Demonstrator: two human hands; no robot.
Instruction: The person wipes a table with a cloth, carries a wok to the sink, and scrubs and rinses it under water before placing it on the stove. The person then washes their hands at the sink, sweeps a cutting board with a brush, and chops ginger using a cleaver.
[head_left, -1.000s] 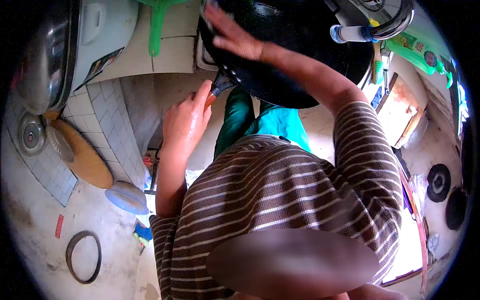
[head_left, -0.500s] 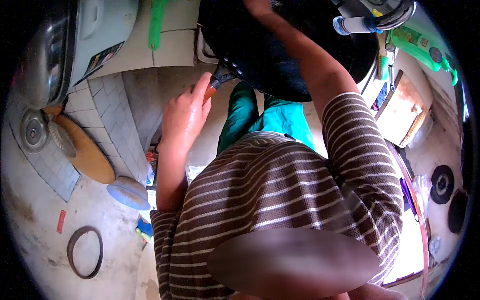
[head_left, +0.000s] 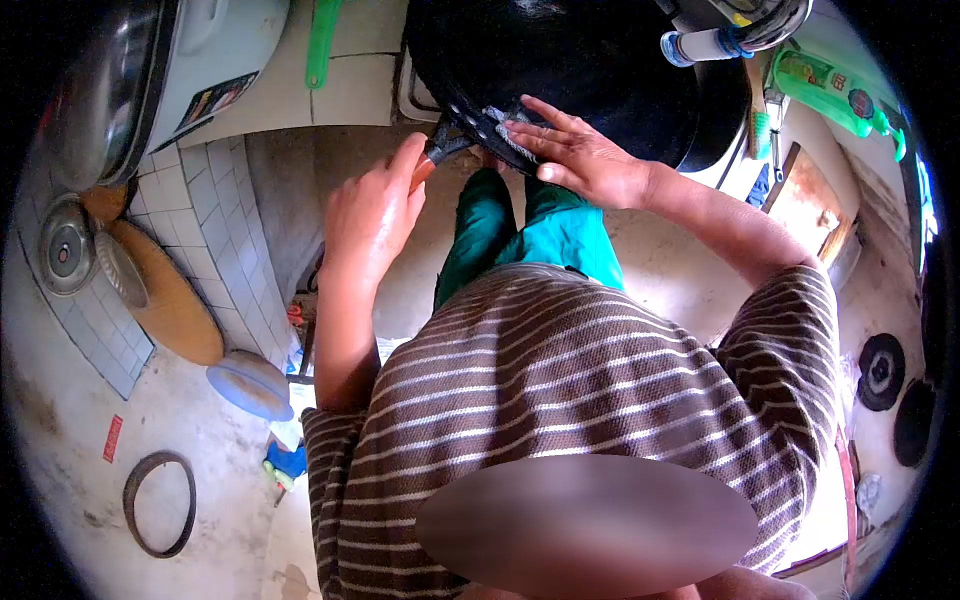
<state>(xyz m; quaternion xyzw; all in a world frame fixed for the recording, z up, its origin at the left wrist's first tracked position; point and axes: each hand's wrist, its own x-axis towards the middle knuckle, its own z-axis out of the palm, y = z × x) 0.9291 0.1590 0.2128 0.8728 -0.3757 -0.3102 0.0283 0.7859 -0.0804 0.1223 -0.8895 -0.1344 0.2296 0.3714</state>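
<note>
A large black wok (head_left: 590, 75) is tilted at the top of the view. My left hand (head_left: 375, 205) is closed round its brown handle (head_left: 423, 172). On the wok's near inner wall, close to the handle joint, my right hand (head_left: 585, 155) presses a crumpled greyish cloth (head_left: 500, 122) with outstretched fingers. Part of the cloth is hidden under those fingers. The wok's far rim goes out of view.
A tap with a white and blue end (head_left: 690, 47) hangs at the upper right, near a green bottle (head_left: 820, 90) and a green brush (head_left: 760, 135). A green strip (head_left: 321, 45) lies on the tiled counter (head_left: 355, 95). A pale appliance (head_left: 225, 70) stands at left.
My right hand has come from deep inside the wok back to the near rim beside the handle, bringing the cloth into view. My left hand keeps its hold on the handle.
</note>
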